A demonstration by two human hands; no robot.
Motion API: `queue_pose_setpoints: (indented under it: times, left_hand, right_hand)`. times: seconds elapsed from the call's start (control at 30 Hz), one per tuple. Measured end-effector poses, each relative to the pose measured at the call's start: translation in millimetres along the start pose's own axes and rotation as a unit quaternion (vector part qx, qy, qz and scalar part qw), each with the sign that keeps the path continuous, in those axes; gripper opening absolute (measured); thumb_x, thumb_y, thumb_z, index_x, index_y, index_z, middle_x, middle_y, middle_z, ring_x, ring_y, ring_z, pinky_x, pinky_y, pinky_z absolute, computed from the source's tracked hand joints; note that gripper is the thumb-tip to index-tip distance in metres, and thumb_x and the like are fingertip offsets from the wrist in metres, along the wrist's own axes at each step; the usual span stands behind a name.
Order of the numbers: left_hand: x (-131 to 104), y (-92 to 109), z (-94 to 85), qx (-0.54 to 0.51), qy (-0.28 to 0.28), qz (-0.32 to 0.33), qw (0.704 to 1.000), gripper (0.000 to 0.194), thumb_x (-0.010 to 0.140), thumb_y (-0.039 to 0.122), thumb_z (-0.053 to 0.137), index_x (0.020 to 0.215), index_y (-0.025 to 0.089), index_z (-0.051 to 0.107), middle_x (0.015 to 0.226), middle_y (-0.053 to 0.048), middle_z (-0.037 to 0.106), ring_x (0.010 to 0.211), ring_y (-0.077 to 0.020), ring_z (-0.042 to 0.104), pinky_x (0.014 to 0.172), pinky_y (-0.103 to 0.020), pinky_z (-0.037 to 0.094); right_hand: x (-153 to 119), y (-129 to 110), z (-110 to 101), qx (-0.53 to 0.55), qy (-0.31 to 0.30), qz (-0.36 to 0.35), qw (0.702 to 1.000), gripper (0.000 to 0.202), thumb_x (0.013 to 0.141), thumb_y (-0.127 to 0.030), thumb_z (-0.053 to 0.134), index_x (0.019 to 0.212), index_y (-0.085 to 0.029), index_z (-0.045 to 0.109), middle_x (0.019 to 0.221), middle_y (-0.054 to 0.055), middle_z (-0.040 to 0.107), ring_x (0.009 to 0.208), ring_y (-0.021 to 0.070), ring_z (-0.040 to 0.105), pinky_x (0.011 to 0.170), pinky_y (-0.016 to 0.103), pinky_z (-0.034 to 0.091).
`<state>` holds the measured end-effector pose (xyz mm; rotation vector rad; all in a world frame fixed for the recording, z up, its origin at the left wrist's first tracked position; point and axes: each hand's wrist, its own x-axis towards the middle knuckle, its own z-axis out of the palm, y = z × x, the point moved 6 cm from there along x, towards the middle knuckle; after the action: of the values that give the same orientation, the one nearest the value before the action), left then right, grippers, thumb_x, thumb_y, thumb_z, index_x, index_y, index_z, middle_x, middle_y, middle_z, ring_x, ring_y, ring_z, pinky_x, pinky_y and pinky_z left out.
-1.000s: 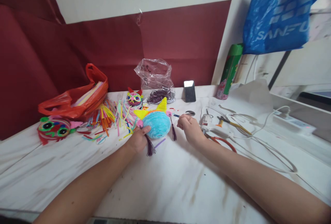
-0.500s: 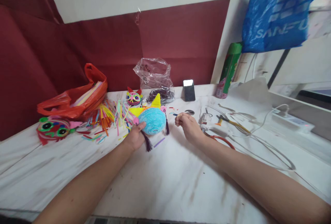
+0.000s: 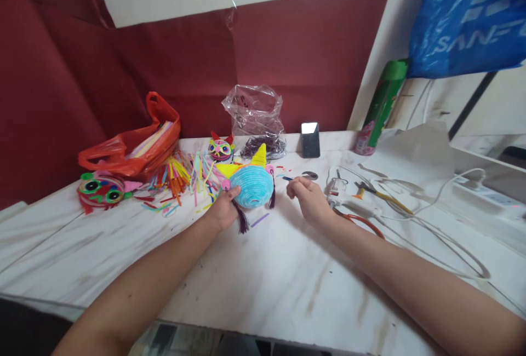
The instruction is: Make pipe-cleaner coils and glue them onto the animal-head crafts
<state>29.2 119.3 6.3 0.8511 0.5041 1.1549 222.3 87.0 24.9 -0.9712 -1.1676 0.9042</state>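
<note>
My left hand (image 3: 225, 209) grips the lower left edge of a pipe-cleaner animal head (image 3: 251, 187), thumb on its coiled light-blue back. It has yellow pointed ears (image 3: 259, 156), pink bits at the sides and a dark purple tassel (image 3: 243, 220) on each side. Its face is turned away from me. To its right, my right hand (image 3: 306, 196) is closed with curled fingers, apart from the head. A small dark-blue strip (image 3: 287, 178) shows at its fingertips; whether the fingers hold it I cannot tell. A purple strip (image 3: 260, 220) lies on the table below the head.
Two finished-looking animal heads, one red and green (image 3: 102, 190), one smaller (image 3: 221, 149), stand left and behind. Near them are a red bag (image 3: 135, 153) and coloured strips (image 3: 178, 175). A clear bag (image 3: 255, 120), phone (image 3: 310, 140), glue gun (image 3: 349, 208), pliers (image 3: 388, 198) and cables lie beyond.
The whole view has shifted, so everything appears a little further right and higher. My left hand keeps its grip on the animal head, and the fingers of my right hand remain curled.
</note>
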Motion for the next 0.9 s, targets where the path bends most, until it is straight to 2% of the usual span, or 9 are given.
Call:
queue_pose_setpoints:
  times: [0.03,0.13,0.2,0.27,0.4,0.5,0.7,0.8,0.9]
  left_hand:
    - [-0.6,-1.6,0.5,-0.005,-0.002,-0.013,1.0,0.046,0.063,0.031,0.072,0.103,0.013,0.06,0.102,-0.011,0.068,0.11,-0.0297,0.056,0.097,-0.049,0.042]
    - [-4.1,-10.0,6.4,-0.02,-0.036,-0.069,0.997,0.048,0.069,0.043,0.066,0.108,0.015,0.057,0.105,-0.011,0.067,0.109,-0.0298,0.056,0.094,-0.051,0.043]
    - [-8.0,-16.6,12.2,-0.017,-0.07,-0.107,0.992,0.052,0.073,0.049,0.061,0.112,0.015,0.055,0.108,-0.012,0.065,0.108,-0.0298,0.056,0.091,-0.051,0.044]
    - [-11.6,-20.6,15.9,-0.002,-0.086,-0.128,0.988,0.054,0.076,0.052,0.057,0.116,0.016,0.052,0.109,-0.013,0.064,0.105,-0.0292,0.058,0.086,-0.048,0.048]
    - [-14.3,-19.7,19.2,0.032,-0.094,-0.135,0.986,0.055,0.077,0.055,0.052,0.12,0.02,0.05,0.105,-0.012,0.065,0.088,-0.0267,0.065,0.068,-0.042,0.055]
    - [-14.1,-16.4,22.3,0.033,-0.107,-0.136,0.984,0.06,0.076,0.062,0.047,0.118,0.02,0.052,0.104,-0.012,0.066,0.085,-0.0271,0.065,0.063,-0.041,0.055]
    - [-13.7,-8.9,26.2,0.055,-0.089,-0.061,0.993,0.056,0.07,0.052,0.064,0.111,0.014,0.057,0.103,-0.013,0.066,0.097,-0.0258,0.062,0.079,-0.037,0.054]
    - [-15.9,-9.9,30.0,0.046,-0.09,-0.047,0.994,0.06,0.068,0.051,0.066,0.113,0.014,0.056,0.106,-0.014,0.065,0.1,-0.0272,0.061,0.081,-0.039,0.052]
    - [-15.9,-9.7,30.8,0.033,-0.081,-0.022,0.996,0.055,0.073,0.049,0.063,0.115,0.016,0.054,0.108,-0.013,0.065,0.102,-0.0273,0.06,0.084,-0.042,0.051]
  right_hand:
    - [0.4,0.2,1.5,0.017,-0.007,-0.001,1.0,0.007,0.067,-0.026,0.059,0.07,-0.02,0.057,0.07,-0.001,0.059,0.069,0.0142,0.055,0.071,0.029,0.043]
    - [-0.9,0.8,15.2,0.056,-0.103,0.003,0.993,0.047,0.061,-0.037,0.073,0.102,-0.022,0.057,0.106,0.005,0.062,0.101,0.0206,0.055,0.09,0.036,0.04]
    - [-6.4,1.7,27.5,0.061,-0.195,0.014,0.979,0.057,0.059,-0.045,0.074,0.108,-0.021,0.057,0.112,0.008,0.062,0.107,0.024,0.054,0.094,0.04,0.039]
    - [-12.7,3.1,34.7,0.076,-0.243,0.033,0.966,0.061,0.059,-0.047,0.075,0.11,-0.02,0.056,0.112,0.008,0.063,0.105,0.0253,0.056,0.093,0.042,0.042]
    - [-17.2,4.4,35.9,0.116,-0.224,0.063,0.966,0.06,0.058,-0.044,0.077,0.109,-0.022,0.056,0.115,0.007,0.063,0.106,0.025,0.056,0.092,0.041,0.043]
    - [-17.4,3.4,35.7,0.134,-0.209,0.071,0.966,0.059,0.06,-0.045,0.075,0.111,-0.023,0.055,0.117,0.007,0.062,0.11,0.0256,0.054,0.094,0.042,0.042]
    - [-20.9,4.5,39.1,0.156,-0.241,0.06,0.956,0.068,0.055,-0.042,0.079,0.115,-0.024,0.051,0.117,0.007,0.061,0.108,0.0263,0.056,0.094,0.044,0.042]
    - [-20.2,7.9,35.4,0.158,-0.212,0.055,0.963,0.066,0.054,-0.04,0.08,0.112,-0.025,0.052,0.116,0.007,0.061,0.106,0.0265,0.057,0.093,0.044,0.044]
    - [-18.8,8.7,33.0,0.159,-0.183,0.05,0.969,0.066,0.055,-0.039,0.079,0.113,-0.026,0.051,0.118,0.006,0.06,0.108,0.0264,0.055,0.094,0.043,0.043]
